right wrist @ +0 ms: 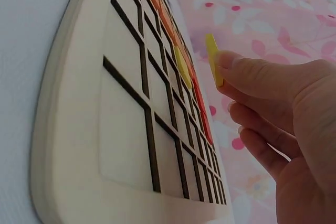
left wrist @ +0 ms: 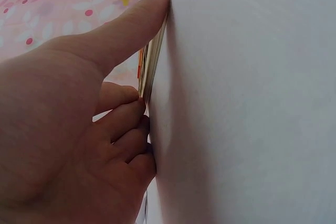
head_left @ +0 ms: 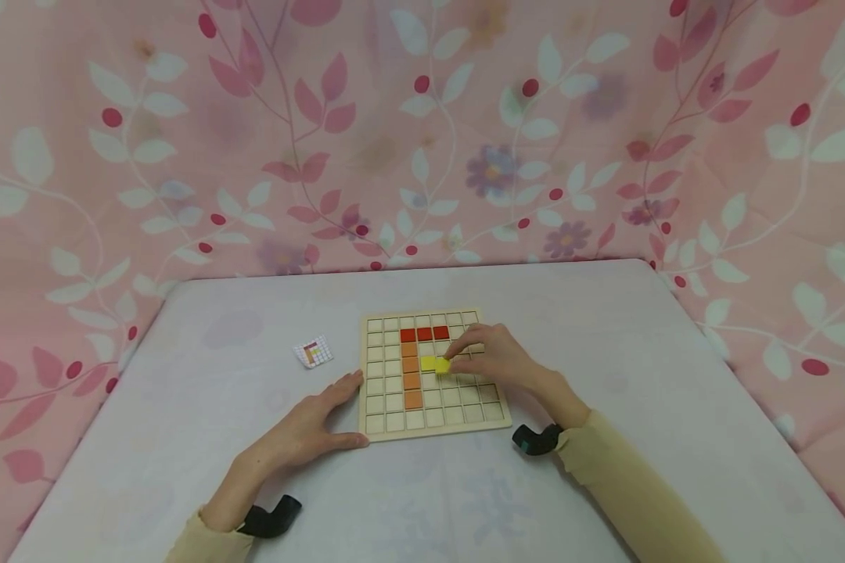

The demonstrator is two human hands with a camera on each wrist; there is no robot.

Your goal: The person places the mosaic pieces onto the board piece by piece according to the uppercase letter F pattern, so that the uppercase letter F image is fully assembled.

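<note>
A wooden grid board point(head_left: 465, 413) lies flat on the table. My right hand point(head_left: 496, 356) pinches a yellow square tile point(head_left: 443, 365) between thumb and finger; in the right wrist view this tile point(right wrist: 214, 60) is tilted and held apart from the board's surface. Another yellow tile point(head_left: 427, 363) sits in the grid beside a column of several orange tiles point(head_left: 411, 365). Three red tiles point(head_left: 425, 334) form a row above. At the board's left side rests my left hand point(head_left: 303, 426), its thumb touching the near left corner and fingertips touching the left edge.
Left of the board lies a small paper card point(head_left: 313, 352) printed with a coloured grid pattern. The table point(head_left: 570, 313) has a pale cloth and ends at a pink floral curtain point(head_left: 422, 141). Black devices point(head_left: 272, 518) are worn on both wrists.
</note>
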